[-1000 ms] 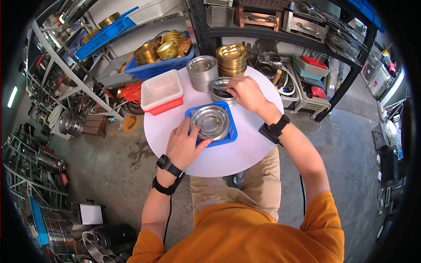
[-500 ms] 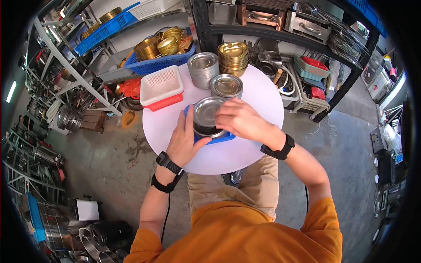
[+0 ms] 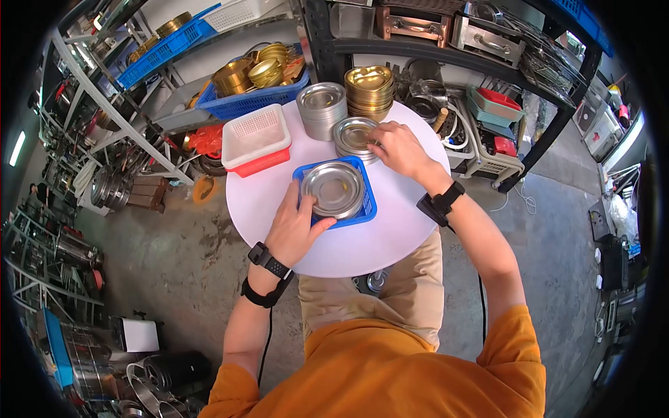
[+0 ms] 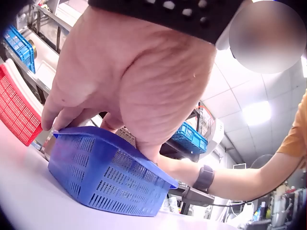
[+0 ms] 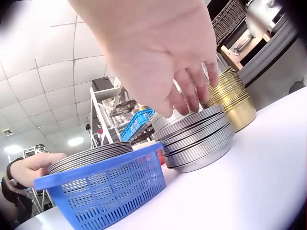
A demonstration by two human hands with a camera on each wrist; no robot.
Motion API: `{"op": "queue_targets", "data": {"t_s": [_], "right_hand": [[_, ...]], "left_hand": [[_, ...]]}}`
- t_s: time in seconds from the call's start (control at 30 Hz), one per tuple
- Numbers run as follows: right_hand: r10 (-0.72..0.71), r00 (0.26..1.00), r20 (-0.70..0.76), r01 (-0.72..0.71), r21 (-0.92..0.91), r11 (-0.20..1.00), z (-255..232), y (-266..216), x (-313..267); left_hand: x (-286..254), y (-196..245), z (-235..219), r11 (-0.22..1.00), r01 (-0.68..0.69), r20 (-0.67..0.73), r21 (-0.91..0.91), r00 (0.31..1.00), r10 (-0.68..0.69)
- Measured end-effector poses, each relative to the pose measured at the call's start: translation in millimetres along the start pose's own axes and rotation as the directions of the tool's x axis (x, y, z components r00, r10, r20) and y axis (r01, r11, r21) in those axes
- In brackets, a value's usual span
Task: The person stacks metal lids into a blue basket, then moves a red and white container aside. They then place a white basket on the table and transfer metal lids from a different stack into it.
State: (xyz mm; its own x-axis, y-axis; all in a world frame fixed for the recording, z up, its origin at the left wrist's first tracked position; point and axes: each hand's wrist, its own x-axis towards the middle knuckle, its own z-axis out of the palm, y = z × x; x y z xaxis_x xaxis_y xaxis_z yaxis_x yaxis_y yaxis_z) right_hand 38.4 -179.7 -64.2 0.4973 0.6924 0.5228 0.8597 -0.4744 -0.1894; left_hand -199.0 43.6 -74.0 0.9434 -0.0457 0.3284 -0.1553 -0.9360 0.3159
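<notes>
Plates (image 3: pixel 334 188) sat stacked in blue basket (image 3: pixel 371 203); left hand (image 3: pixel 289 228) open, spread along basket and plates, likely for steadying. Right hand (image 3: pixel 404 153) reached nearby stack (image 3: pixel 352 129), couldn't tell if pinching.

Left of the stack of gold bowls (image 3: pixel 369 82), a white basket (image 3: pixel 240 150) sits stacked on a red basket (image 3: pixel 263 164). Farther back on that side of the bowls, a blue crate (image 3: pixel 254 104) holds gold pans (image 3: pixel 233 75). Behind the bowls, a dark shelf (image 3: pixel 418 49) bears a copper-coloured box (image 3: pixel 390 26) and a silver box (image 3: pixel 468 35). To their right are red and green trays (image 3: pixel 499 103)
</notes>
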Motion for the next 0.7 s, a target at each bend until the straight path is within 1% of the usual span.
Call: {"op": "queue_targets", "data": {"t_s": [0.03, 0.1, 0.2, 0.23, 0.3, 0.43, 0.5, 0.6, 0.7], "right_hand": [[0.0, 1.0, 0.0, 0.0, 0.0, 1.0, 1.9, 3.0, 1.3], [-0.017, 0.994, 0.104, 0.015, 0.024, 1.0, 4.0, 5.2, 3.2], [-0.05, 0.988, 0.145, 0.04, 0.074, 0.996, 1.9, 3.8, 1.4], [-0.051, 0.988, 0.145, 0.04, 0.074, 0.996, 3.3, 4.6, 1.3], [-0.094, 0.989, 0.113, 0.094, 0.001, 0.996, 5.8, 6.3, 1.1], [-0.121, 0.988, 0.093, 0.125, -0.035, 0.992, 7.0, 4.7, 1.5], [-0.076, 0.993, 0.087, 0.077, -0.012, 0.997, 5.0, 4.0, 0.0], [-0.062, 0.993, 0.098, 0.066, -0.037, 0.997, 4.9, 2.2, 0.9], [-0.052, 0.992, 0.116, 0.056, -0.031, 0.998, 3.8, 2.5, 2.6]], "left_hand": [[0.1, 0.6, -0.7, 1.0, 0.0, 0.0, 0.0, 1.0, 0.0], [-0.3, 1.5, -0.9, 1.0, -0.003, 0.0, 0.005, 1.0, 0.003], [-1.4, 0.8, 0.7, 1.0, -0.014, -0.015, 0.016, 1.0, 0.014], [-1.3, 0.8, 0.5, 1.0, -0.013, -0.015, 0.016, 1.0, 0.014], [-0.2, 1.1, 0.0, 1.0, -0.002, 0.001, 0.003, 1.0, 0.002], [-0.4, 1.5, -0.3, 1.0, -0.009, -0.007, 0.015, 1.0, 0.009], [-0.8, 2.8, -1.0, 1.0, -0.011, -0.016, 0.004, 1.0, 0.011], [-0.1, 3.8, -1.9, 1.0, 0.009, 0.003, -0.025, 1.0, -0.009], [0.2, 3.4, -2.1, 1.0, 0.002, -0.001, -0.011, 1.0, -0.002]]}}
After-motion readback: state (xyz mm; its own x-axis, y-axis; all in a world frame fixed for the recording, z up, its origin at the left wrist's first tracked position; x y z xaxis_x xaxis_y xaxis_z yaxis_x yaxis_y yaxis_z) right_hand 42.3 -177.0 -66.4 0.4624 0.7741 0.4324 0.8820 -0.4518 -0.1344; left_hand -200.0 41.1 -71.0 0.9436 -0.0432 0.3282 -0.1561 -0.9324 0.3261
